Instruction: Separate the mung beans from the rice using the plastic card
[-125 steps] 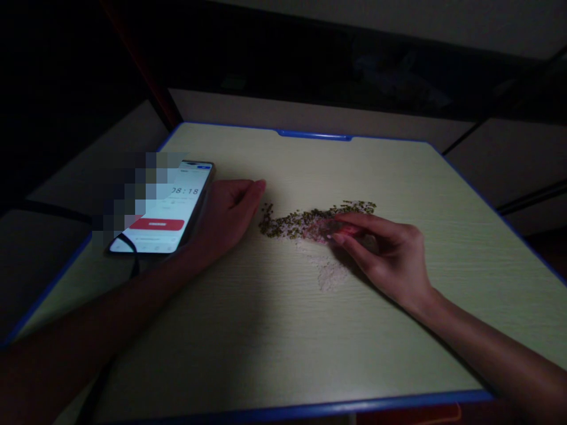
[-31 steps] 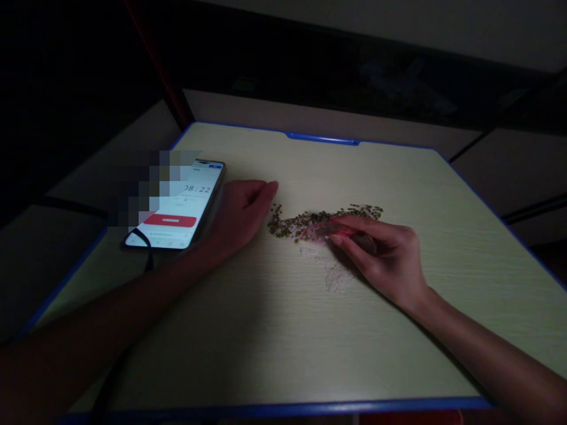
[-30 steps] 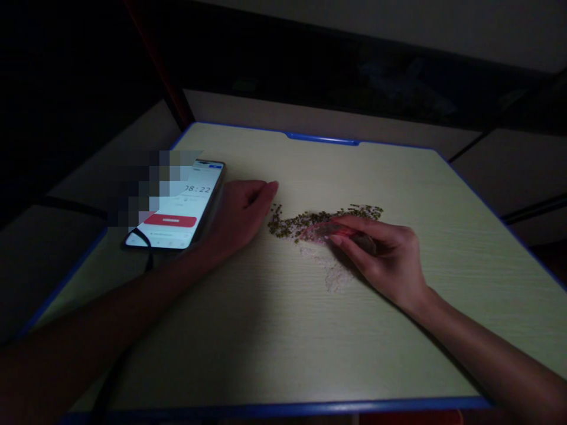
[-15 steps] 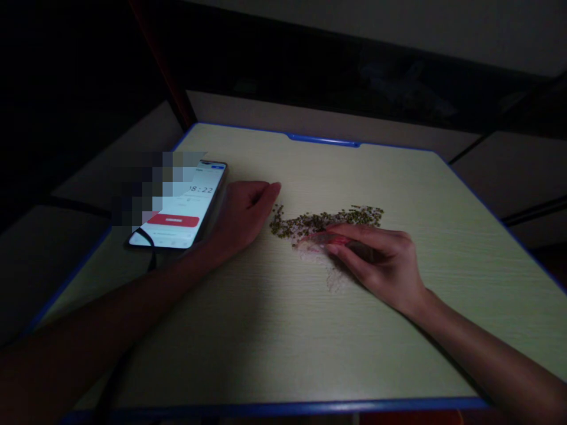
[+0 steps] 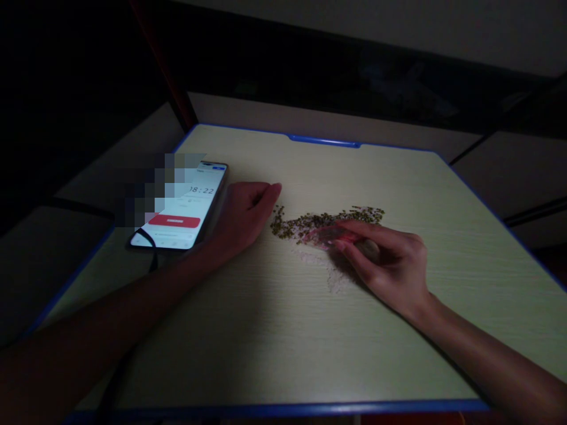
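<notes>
Small green beans [image 5: 281, 228], like mung beans, lie in a loose band across the middle of the table, mixed with pale grains. More pale grains [image 5: 338, 280], like rice, are scattered on the near side. My right hand [image 5: 394, 260] pinches a see-through, reddish piece of plastic [image 5: 324, 235] between thumb and forefinger, low over the beans; its exact kind is unclear. My left hand [image 5: 245, 212] rests on the table as a loose fist, left of the beans, with nothing visible in it.
A lit phone [image 5: 177, 221] with a timer screen lies beside my left wrist, part of it masked by pixelation. A dark strap [image 5: 153, 260] hangs in front of it. The pale wooden table [image 5: 274, 354] has a blue edge and a blue handle [image 5: 325, 141] at the far side.
My right hand has shifted slightly to the right with the plastic piece, whose tip now lies farther over the beans. My left hand stays in place.
</notes>
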### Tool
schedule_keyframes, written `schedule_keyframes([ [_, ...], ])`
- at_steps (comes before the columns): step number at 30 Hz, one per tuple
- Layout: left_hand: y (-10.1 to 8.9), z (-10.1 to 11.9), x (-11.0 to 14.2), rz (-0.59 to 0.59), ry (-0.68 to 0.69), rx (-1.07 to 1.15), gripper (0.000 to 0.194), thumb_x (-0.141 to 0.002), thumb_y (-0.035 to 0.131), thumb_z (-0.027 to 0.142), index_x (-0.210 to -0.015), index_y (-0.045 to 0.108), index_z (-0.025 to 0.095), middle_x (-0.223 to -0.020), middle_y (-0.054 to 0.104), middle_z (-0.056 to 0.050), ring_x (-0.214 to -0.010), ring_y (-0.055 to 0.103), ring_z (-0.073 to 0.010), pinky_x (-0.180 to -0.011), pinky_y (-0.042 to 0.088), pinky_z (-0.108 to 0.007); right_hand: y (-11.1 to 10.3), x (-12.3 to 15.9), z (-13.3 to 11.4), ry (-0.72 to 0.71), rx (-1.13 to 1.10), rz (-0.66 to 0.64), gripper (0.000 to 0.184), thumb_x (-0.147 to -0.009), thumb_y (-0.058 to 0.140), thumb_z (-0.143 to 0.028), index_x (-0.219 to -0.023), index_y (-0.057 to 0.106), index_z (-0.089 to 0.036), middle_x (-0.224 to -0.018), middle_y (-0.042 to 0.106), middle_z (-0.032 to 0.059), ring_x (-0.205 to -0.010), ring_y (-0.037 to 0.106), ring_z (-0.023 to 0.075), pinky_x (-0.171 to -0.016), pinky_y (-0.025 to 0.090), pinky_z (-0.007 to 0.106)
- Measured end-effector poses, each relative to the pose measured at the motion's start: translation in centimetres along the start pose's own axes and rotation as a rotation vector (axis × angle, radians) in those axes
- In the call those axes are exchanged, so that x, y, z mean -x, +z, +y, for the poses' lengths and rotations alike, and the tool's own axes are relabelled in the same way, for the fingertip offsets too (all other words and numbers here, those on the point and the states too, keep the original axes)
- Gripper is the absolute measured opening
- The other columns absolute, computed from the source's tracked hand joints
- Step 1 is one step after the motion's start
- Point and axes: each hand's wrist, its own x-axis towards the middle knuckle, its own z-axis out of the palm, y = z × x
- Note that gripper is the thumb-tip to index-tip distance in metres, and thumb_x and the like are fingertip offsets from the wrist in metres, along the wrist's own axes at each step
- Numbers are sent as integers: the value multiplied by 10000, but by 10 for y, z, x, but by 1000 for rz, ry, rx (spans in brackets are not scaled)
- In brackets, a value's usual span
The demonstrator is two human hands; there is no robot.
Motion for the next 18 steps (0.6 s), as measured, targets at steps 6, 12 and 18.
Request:
schedule_keyframes([
  [6,0,0,-1,1,14,-15,413,-803,440,278,-409,375,171,-349,320,52,-379,310,-73,-435,217,-250,1,-1,0,-110,-3,-70,218,-727,662,-117,-939,694,-153,-855,750,39,-703,690,143,-658,565,242],
  [12,1,-4,0,5,24,-14,410,-803,432,294,-415,378,173,-355,323,52,-383,310,-72,-435,216,-250,1,-1,1,-59,36,-26,200,-724,656,-129,-916,702,-91,-795,750,75,-631,687,150,-603,565,240],
  [18,0,-3,0,3,21,-12,413,-807,427,304,-418,377,175,-356,325,51,-384,313,-73,-439,225,-251,2,0,2,12,2,11,213,-722,661,-140,-931,701,-127,-813,751,52,-647,685,143,-614,564,240],
])
